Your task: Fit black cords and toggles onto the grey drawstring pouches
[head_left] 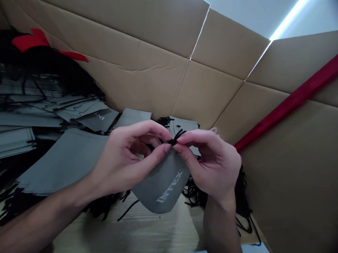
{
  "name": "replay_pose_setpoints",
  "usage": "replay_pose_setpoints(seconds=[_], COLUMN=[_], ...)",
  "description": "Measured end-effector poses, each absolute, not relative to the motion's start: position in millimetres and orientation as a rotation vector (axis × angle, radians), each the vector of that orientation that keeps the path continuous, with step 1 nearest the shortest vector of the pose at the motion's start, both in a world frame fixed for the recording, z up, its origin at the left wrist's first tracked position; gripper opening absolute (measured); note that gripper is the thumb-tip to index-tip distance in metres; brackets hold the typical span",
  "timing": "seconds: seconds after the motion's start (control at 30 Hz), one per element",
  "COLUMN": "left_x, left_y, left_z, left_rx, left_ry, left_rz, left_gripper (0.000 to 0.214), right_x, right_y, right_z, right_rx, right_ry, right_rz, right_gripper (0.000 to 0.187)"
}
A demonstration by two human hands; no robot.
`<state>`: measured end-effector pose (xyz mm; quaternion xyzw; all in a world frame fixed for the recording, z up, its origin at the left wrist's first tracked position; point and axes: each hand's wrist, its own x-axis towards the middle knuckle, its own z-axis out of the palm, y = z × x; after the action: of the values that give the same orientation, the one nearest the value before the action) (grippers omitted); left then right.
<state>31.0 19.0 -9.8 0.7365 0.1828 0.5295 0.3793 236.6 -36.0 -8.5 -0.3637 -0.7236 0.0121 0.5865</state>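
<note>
A grey drawstring pouch (166,186) with white INTEX lettering hangs below my two hands. Black cord (178,135) sticks up from its gathered top, between my fingertips. My left hand (133,155) pinches the cord at the pouch's mouth with thumb and forefinger. Close against it, my right hand (209,159) pinches the same black cord from the other side. The fingertips of both hands nearly touch, and they partly hide how the cord runs there. One loose black cord end (127,210) dangles at the lower left of the pouch.
Grey pouches (65,162) lie stacked at the left, with black cords (47,71) heaped behind. More pouches (134,118) stand behind my hands. Cardboard walls (149,76) rise at the back and right, crossed by a red strip (295,99). Below is a pale tabletop (140,238).
</note>
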Motion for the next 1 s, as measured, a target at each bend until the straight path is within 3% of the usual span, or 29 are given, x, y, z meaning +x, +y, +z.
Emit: replay_pose_setpoints(seconds=[0.3, 0.63, 1.0], left_x=[27.5, 19.0, 12.3], left_y=[28.3, 33.3, 32.6], left_z=[-17.3, -12.3, -21.6], left_rx=[2.335, 2.462, 2.791], left_ry=[0.389, 0.16, 0.213], left_rz=[1.657, 1.647, 1.728], left_gripper=[0.007, 0.016, 0.017], right_x=[234.5, 238.8, 234.4], right_y=[-43.6, -45.5, -50.6], right_z=[-0.3, -5.2, -2.1], right_rx=[-0.903, -0.957, -1.057], right_ry=[-1.868, -1.757, -1.788], right_rz=[-0.323, -0.001, -0.034], right_gripper=[0.021, 0.021, 0.019])
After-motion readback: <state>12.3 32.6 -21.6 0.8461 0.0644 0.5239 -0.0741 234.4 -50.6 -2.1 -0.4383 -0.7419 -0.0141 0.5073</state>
